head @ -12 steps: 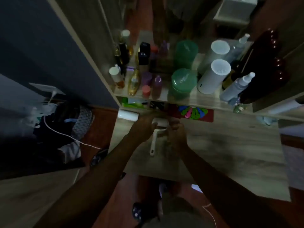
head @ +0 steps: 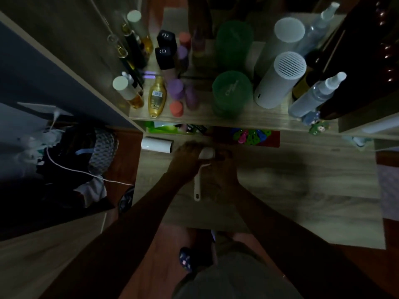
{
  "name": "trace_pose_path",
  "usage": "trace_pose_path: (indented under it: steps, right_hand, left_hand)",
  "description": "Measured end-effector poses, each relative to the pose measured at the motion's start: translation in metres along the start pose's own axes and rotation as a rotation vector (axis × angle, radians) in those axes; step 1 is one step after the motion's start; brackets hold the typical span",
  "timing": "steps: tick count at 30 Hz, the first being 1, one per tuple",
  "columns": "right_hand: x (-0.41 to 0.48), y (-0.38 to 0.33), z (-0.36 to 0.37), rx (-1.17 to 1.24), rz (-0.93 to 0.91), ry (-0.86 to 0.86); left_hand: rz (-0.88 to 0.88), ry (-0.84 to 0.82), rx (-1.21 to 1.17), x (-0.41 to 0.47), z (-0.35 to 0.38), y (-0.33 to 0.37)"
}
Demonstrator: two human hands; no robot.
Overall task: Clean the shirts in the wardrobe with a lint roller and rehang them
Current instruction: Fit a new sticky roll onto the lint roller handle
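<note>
Spare roll (head: 157,145) lay on worktop (head: 302,190). Left hand (head: 187,158) gripped roller (head: 207,153) by its head. Right hand (head: 224,169) was at its end, grip too dark to tell. Judged light, rigid, sticky; best held by handle (head: 197,186).

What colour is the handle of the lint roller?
The lint roller handle is white, best seen in the head view.

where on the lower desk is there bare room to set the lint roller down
The desk is bare right of the right hand, below the red card, to its right edge. The strip below the spare roll is narrow. The upper shelf is packed with bottles.
</note>
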State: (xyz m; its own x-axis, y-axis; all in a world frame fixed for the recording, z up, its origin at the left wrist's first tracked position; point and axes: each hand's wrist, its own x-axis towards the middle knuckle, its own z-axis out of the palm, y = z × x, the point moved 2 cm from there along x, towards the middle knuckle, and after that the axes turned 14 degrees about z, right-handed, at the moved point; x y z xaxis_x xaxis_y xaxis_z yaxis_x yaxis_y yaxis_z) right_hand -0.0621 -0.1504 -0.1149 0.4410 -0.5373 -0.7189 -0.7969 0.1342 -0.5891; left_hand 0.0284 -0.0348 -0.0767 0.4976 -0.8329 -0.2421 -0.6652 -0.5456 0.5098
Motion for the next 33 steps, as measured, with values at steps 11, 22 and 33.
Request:
trace_pose_path:
  steps: [11,22,33]
  right_hand:
    - [-0.029,-0.03,-0.032,-0.309,-0.139,-0.194]
    - [-0.055,-0.06,-0.027,-0.42,-0.353,-0.297]
    - [-0.081,-0.068,-0.016,-0.521,-0.505,-0.316]
  left_hand:
    - [-0.137,-0.03,-0.287,-0.049,-0.01,0.03]
    - [-0.219,0.137,-0.504,-0.074,-0.037,0.04]
    - [-0.279,0.358,-0.644,-0.084,-0.038,0.048]
